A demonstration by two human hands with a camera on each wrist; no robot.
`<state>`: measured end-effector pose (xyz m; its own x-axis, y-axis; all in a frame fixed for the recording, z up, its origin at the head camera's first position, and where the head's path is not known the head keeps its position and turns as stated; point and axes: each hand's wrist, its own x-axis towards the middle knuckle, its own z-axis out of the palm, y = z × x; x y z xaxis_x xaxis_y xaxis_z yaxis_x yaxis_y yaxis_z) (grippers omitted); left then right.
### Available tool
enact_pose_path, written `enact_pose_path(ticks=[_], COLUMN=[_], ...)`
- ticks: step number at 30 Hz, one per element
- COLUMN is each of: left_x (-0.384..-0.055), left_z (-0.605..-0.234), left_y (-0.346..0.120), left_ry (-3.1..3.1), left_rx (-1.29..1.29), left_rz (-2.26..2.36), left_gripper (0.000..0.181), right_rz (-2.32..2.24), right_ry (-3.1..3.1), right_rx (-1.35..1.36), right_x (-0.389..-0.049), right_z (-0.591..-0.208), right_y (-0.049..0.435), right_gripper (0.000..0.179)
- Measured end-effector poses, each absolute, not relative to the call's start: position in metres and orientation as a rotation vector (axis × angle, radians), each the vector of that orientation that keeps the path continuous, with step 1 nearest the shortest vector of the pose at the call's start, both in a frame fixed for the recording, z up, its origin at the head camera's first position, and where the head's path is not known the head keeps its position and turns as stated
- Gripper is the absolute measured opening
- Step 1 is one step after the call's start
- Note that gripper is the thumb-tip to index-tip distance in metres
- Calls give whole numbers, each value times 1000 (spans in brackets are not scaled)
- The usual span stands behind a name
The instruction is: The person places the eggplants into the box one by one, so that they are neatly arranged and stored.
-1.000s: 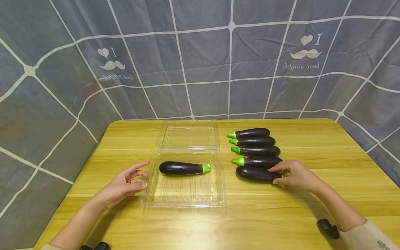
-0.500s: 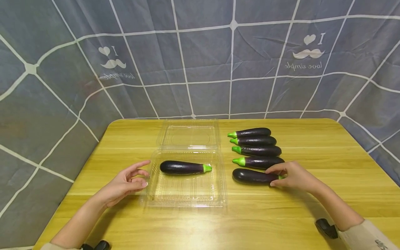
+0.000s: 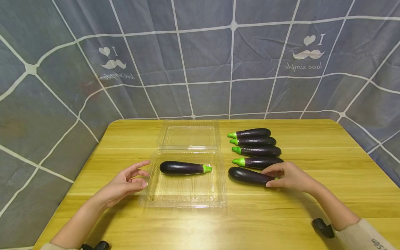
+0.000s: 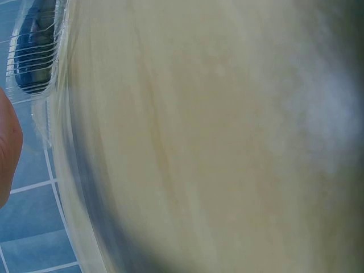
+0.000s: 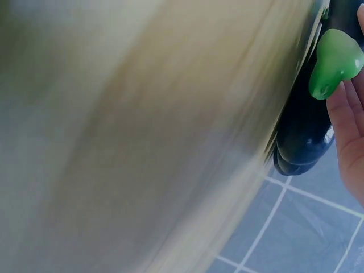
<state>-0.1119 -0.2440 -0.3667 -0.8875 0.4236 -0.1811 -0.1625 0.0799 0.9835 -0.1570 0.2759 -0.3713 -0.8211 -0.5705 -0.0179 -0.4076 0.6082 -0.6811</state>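
My right hand (image 3: 292,177) pinches an eggplant (image 3: 247,175) near its stem end, thumb on the near side and fingers on the far side. Its rounded end points left, toward a clear plastic clamshell box (image 3: 184,198). In the right wrist view, the green stem (image 5: 336,62) shows beside the fingers. One eggplant (image 3: 181,168) lies crosswise inside the box, stem to the right. At the box's left side is my left hand (image 3: 126,182), fingers loosely bent and holding nothing; whether they touch the rim I cannot tell.
Behind the held eggplant lie several more eggplants (image 3: 260,151) in a row, green stems to the left. The box's lid (image 3: 188,135) is folded back flat on the wooden table (image 3: 250,222). A grey checked curtain (image 3: 206,66) surrounds the table's back and sides.
My right hand has slid the nearest eggplant leftward, away from the row and closer to the box. The left hand and the box have stayed in place.
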Motion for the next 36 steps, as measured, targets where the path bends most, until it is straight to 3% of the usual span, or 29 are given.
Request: enact_pose_path(ticks=[36], left_x=[-112], left_z=[-368], left_y=[-245], left_ry=[1910], left_rx=[312], left_rz=[1868], left_gripper=[61], right_rz=[-1067], right_ry=[2642], right_rx=[-926], right_x=[-153], right_z=[-356], right_y=[272], right_gripper=[32])
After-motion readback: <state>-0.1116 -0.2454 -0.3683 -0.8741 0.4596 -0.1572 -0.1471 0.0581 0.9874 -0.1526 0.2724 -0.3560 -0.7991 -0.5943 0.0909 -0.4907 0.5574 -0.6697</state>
